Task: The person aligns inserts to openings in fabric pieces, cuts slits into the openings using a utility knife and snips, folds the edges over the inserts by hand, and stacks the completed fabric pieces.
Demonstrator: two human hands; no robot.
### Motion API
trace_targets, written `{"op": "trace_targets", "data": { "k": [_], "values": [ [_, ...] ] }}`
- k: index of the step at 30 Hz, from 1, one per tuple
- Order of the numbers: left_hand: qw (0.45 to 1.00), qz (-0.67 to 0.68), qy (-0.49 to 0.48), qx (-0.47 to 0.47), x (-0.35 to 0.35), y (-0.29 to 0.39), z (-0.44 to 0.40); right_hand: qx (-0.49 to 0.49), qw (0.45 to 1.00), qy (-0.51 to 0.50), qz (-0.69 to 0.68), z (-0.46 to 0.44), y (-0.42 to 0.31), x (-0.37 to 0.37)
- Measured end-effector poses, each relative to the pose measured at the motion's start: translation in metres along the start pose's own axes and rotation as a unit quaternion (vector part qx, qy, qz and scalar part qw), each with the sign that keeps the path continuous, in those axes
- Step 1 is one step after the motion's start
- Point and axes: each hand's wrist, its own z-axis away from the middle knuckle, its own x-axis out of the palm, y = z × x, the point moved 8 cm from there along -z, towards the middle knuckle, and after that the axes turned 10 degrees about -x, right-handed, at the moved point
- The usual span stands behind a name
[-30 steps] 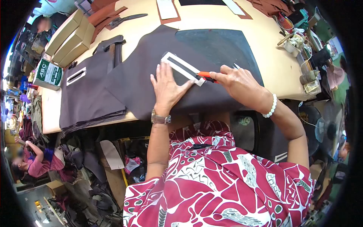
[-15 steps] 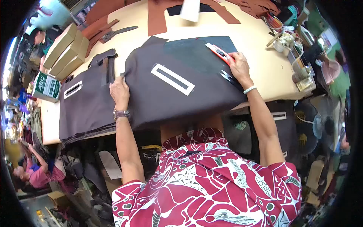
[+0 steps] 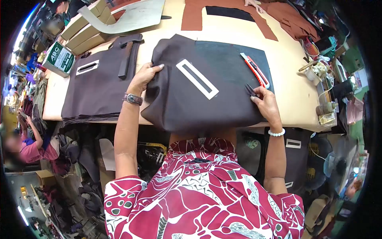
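My left hand (image 3: 146, 76) grips the left edge of a dark brown leather piece (image 3: 171, 107), which bunches up beside it. On that leather lies a white rectangular frame (image 3: 213, 93) with a slot, slanting down to the right. My right hand (image 3: 265, 102) is closed on small dark snips (image 3: 250, 90) above the leather's right part. Just beyond its fingers, a red utility knife (image 3: 255, 70) rests on the dark green mat (image 3: 227, 49). Left of my left hand is a stack of brown leather pieces (image 3: 95, 91) with a dark bar (image 3: 126, 61) on top.
At the back left are cardboard boxes (image 3: 85, 43), a green and white box (image 3: 59, 59) and a large pale sheet (image 3: 135, 18). Reddish-brown leather (image 3: 192, 16) lies at the far edge, near another person's hand (image 3: 254, 5). Cluttered containers (image 3: 317, 75) stand at the right.
My right hand has let go of the red knife, now on the mat, and taken hold of the snips. The leather's left side has bunched up. A pale sheet has appeared at the back left.
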Motion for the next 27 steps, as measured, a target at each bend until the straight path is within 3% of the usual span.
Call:
{"op": "trace_targets", "data": {
  "k": [4,6,8,9,12,13,17,21,24,27],
  "values": [
    [0.985,0.167,0.013,-0.049,0.019,-0.01,-0.004,-0.088,0.988,0.003,-0.128,-0.029,-0.058,0.024],
    [0.966,0.249,-0.048,-0.05,0.031,-0.02,-0.013,-0.123,0.958,0.015,-0.258,-0.045,-0.082,0.049],
    [0.933,0.346,-0.078,-0.061,0.058,-0.009,0.009,-0.045,0.914,-0.021,-0.402,-0.055,-0.091,0.085],
    [0.926,0.356,-0.114,-0.057,0.067,-0.004,0.018,-0.005,0.904,-0.047,-0.425,-0.056,-0.09,0.102],
    [0.992,0.118,-0.022,-0.034,0.057,-0.014,0.021,0.036,0.886,-0.053,-0.459,-0.045,-0.081,0.127],
    [0.995,0.102,0.0,-0.005,0.058,-0.009,0.03,0.055,0.892,-0.046,-0.447,-0.037,-0.079,0.128],
    [0.986,0.142,0.014,0.088,0.064,-0.018,0.025,0.09,0.849,-0.022,-0.52,-0.006,-0.078,0.124],
    [0.972,0.229,0.001,0.051,0.092,-0.016,0.045,0.103,0.82,0.012,-0.564,0.015,-0.082,0.132],
    [0.96,0.258,-0.004,0.11,0.101,-0.012,0.055,0.114,0.796,0.024,-0.594,0.02,-0.082,0.133],
    [0.944,0.314,0.012,0.099,0.101,-0.018,0.053,0.12,0.785,0.02,-0.607,0.02,-0.087,0.127]
  ]
}}
